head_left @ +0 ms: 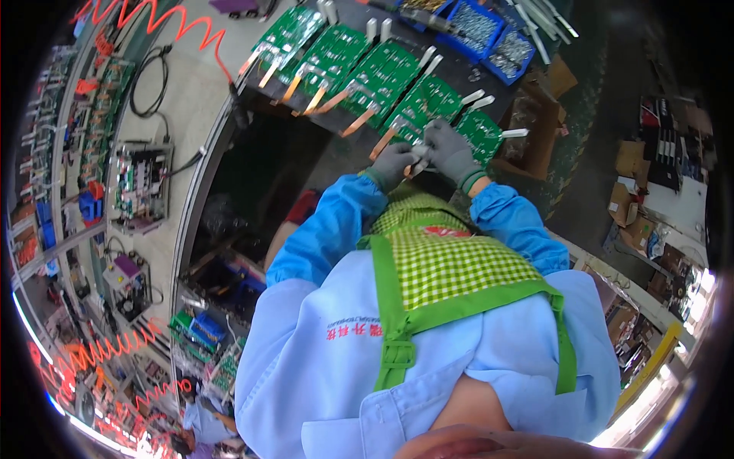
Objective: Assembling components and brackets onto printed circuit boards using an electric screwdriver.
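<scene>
Several green circuit boards stand side by side in a slanting row on a dark bench. Copper-coloured strips stick out from their near edges, and white bars from their far edges. At the near side of the right-hand boards, my two hands in grey gloves meet. My left hand has its fingers pinched around a small whitish piece. Close against it, my right hand is also closed, with its fingertips at the same piece. What kind of piece it is, I cannot make out. Part of the rightmost board lies behind my right hand.
Blue bins of small metal parts stand beyond the boards, with loose white strips beside them. At the right is an open cardboard box. An orange coiled hose hangs at the far left. A person is at lower left.
</scene>
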`<control>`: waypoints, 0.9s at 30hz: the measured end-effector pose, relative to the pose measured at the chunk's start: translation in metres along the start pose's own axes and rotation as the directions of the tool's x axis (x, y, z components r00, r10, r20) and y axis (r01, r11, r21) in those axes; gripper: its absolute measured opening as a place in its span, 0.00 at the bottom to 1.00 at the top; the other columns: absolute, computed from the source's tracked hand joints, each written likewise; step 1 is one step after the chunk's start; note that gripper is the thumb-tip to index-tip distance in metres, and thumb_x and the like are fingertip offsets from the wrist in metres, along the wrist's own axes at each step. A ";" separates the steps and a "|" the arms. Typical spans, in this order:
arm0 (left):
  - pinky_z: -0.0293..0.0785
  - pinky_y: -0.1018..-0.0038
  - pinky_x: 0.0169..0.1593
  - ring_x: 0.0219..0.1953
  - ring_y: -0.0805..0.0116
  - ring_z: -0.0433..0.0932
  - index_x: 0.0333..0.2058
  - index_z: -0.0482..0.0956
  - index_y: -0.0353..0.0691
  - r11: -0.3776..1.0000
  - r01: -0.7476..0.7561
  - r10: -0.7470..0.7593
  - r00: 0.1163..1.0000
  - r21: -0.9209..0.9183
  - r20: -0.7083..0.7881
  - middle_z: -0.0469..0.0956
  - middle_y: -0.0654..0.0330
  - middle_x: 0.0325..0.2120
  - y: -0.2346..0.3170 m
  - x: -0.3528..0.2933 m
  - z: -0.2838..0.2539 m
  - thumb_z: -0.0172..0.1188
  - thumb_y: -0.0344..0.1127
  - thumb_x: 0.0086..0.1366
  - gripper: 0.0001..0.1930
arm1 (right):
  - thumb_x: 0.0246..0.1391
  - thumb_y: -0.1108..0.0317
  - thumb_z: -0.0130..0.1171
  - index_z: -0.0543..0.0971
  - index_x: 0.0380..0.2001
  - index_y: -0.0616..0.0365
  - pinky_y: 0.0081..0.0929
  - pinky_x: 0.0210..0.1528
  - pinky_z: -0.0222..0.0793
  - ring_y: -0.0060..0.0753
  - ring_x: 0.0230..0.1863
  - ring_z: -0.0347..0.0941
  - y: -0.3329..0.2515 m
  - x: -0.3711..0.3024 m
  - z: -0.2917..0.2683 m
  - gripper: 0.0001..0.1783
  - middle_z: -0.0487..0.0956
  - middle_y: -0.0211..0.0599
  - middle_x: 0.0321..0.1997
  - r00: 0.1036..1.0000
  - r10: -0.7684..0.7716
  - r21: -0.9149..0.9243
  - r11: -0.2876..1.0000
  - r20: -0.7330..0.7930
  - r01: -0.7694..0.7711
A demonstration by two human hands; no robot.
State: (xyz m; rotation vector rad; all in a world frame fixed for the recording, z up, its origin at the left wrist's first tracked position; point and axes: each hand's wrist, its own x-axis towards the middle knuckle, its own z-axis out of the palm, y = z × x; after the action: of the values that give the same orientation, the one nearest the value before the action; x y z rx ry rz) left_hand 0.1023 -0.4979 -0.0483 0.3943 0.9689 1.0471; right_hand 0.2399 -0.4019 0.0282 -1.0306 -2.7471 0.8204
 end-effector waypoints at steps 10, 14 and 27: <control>0.74 0.77 0.31 0.30 0.68 0.76 0.42 0.69 0.26 0.991 0.069 -0.069 0.998 -0.119 0.007 0.75 0.53 0.33 0.001 0.004 -0.001 0.51 0.27 0.59 0.13 | 0.46 0.57 0.57 0.76 0.29 0.58 0.32 0.40 0.69 0.39 0.40 0.72 -0.008 -0.013 -0.014 0.14 0.70 0.37 0.46 0.997 0.072 0.078 0.994 0.012 -0.073; 0.75 0.76 0.32 0.31 0.67 0.76 0.42 0.70 0.27 0.983 0.089 -0.098 0.994 -0.157 -0.045 0.75 0.53 0.33 0.011 -0.008 0.009 0.51 0.28 0.58 0.14 | 0.45 0.59 0.57 0.78 0.30 0.57 0.32 0.39 0.69 0.40 0.36 0.73 -0.006 -0.014 -0.016 0.13 0.71 0.38 0.46 0.976 -0.115 0.100 0.986 -0.187 0.136; 0.72 0.78 0.31 0.28 0.73 0.73 0.45 0.69 0.33 0.976 0.208 -0.212 0.976 -0.072 -0.055 0.74 0.57 0.32 0.032 -0.023 0.014 0.53 0.36 0.60 0.17 | 0.46 0.66 0.59 0.76 0.28 0.60 0.27 0.37 0.67 0.35 0.34 0.74 0.137 0.128 -0.199 0.09 0.77 0.39 0.34 0.871 -0.098 0.215 0.950 -0.481 0.225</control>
State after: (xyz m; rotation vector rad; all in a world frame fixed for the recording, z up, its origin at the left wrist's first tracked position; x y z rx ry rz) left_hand 0.0933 -0.5003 -0.0076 0.2004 1.0062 0.9004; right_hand 0.2744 -0.1449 0.1143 -0.8006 -2.2095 0.7660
